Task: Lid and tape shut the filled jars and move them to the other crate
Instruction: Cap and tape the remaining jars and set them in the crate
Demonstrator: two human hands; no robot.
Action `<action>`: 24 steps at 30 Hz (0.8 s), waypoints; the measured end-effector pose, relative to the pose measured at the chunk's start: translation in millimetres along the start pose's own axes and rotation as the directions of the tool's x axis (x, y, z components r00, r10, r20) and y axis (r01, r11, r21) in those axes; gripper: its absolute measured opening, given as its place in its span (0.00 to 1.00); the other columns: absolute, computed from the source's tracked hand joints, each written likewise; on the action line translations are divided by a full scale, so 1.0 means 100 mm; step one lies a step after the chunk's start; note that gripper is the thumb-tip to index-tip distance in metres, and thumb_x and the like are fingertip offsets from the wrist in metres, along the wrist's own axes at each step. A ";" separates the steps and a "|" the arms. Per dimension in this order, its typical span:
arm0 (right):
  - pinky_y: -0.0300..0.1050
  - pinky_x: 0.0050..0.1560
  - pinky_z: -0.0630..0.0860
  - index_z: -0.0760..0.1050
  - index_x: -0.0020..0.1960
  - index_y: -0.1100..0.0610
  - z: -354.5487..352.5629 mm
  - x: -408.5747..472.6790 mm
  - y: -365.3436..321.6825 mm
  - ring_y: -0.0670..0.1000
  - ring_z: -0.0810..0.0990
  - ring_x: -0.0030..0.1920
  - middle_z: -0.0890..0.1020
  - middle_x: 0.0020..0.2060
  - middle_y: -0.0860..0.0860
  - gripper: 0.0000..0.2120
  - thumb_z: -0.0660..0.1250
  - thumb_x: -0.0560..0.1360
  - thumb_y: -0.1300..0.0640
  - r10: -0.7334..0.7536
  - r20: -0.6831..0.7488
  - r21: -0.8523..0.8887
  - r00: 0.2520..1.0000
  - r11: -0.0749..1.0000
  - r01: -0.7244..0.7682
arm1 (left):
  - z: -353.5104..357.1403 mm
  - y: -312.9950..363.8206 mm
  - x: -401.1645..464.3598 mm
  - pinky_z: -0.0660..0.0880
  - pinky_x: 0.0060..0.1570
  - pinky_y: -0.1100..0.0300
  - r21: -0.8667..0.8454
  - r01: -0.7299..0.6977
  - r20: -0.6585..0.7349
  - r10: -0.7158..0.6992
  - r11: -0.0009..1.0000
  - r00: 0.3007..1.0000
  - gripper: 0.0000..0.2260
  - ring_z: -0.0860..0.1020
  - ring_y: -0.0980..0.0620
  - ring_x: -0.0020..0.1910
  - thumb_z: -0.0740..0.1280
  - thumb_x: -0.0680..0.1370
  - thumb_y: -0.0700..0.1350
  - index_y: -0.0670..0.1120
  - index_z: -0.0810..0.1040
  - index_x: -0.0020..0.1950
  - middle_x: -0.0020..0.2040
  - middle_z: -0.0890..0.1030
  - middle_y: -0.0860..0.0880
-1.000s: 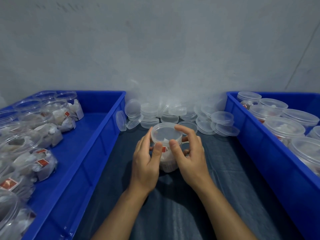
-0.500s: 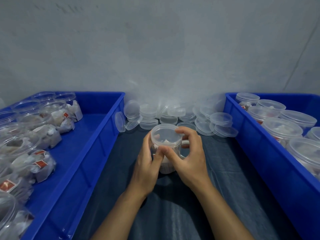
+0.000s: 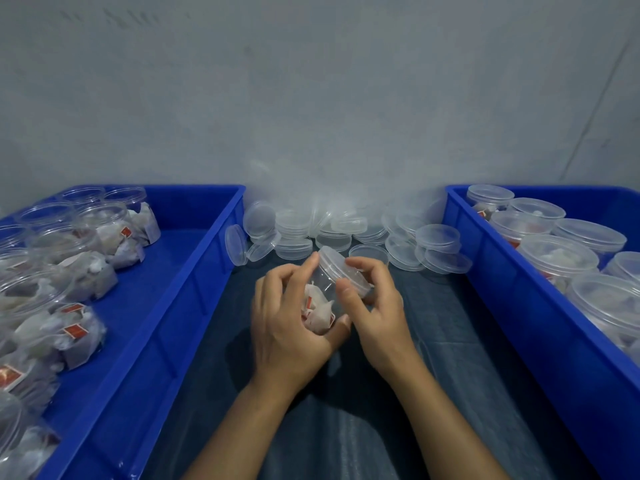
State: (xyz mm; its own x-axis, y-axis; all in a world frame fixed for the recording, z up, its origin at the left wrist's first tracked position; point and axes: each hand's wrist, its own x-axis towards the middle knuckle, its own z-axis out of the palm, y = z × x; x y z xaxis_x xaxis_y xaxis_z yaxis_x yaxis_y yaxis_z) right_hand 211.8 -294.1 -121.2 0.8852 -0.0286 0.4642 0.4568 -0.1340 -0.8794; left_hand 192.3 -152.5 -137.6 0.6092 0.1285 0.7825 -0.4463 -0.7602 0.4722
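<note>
At the centre of the view, above the dark worktop (image 3: 346,427), the left hand (image 3: 287,327) cradles a clear jar (image 3: 322,299) tipped toward two o'clock, its fingers curled round the body with paper sachets showing through the wall. The right hand (image 3: 377,306) pinches the translucent lid (image 3: 341,270) at the jar's mouth, thumb on the near edge and fingers curled over the far rim. The main hazard, as I judge it, is that the lid is not fully seated: with the jar tilted, a half-caught lid could pop off or go on crooked, and any tape laid over it would lock in a gap. Whether the lid is home all round cannot be told from here, since the fingers hide part of the rim. No tape is in view, so a search for it one-handed could let the jar slip and spill its sachets. The loose lids (image 3: 346,233) heaped at twelve o'clock sit near enough to be knocked. At three o'clock the right crate (image 3: 485,271) holds lidded jars packed close, so setting another in could jostle them; the left crate (image 3: 194,271) at nine o'clock holds open jars.
</note>
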 end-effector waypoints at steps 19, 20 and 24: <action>0.44 0.55 0.78 0.78 0.61 0.64 -0.12 0.03 -0.03 0.52 0.83 0.55 0.84 0.54 0.57 0.17 0.63 0.76 0.58 0.031 0.126 0.308 0.992 0.949 -0.069 | -0.13 0.04 0.10 0.81 0.60 0.51 -0.460 0.469 0.460 -0.250 0.754 0.852 0.30 0.84 0.52 0.60 0.73 0.71 0.59 0.53 0.78 0.73 0.61 0.85 0.52; 0.46 0.55 0.79 0.78 0.61 0.64 -0.13 0.04 -0.02 0.54 0.83 0.54 0.84 0.54 0.58 0.17 0.63 0.76 0.57 0.033 0.130 0.308 0.991 0.949 -0.072 | -0.14 0.04 0.12 0.81 0.59 0.49 -0.495 0.511 0.497 -0.253 0.702 0.830 0.29 0.85 0.48 0.58 0.73 0.71 0.59 0.51 0.79 0.71 0.58 0.86 0.48; 0.58 0.57 0.76 0.79 0.58 0.64 -0.15 0.04 -0.02 0.63 0.82 0.55 0.84 0.54 0.63 0.23 0.65 0.73 0.47 0.045 0.141 0.367 0.989 0.925 -0.094 | -0.19 0.06 0.16 0.80 0.48 0.54 -0.562 0.680 0.651 -0.255 0.471 0.715 0.27 0.84 0.42 0.49 0.71 0.71 0.58 0.42 0.82 0.64 0.53 0.86 0.39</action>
State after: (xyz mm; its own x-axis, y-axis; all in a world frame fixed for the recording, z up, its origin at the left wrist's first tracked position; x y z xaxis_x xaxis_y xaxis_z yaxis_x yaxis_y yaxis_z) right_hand 213.1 -308.3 -115.7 0.9084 0.1053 0.4047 0.3712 0.2425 -0.8963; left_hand 186.4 -142.9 -114.5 0.9760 -0.1292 0.1751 -0.1647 0.0872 0.9825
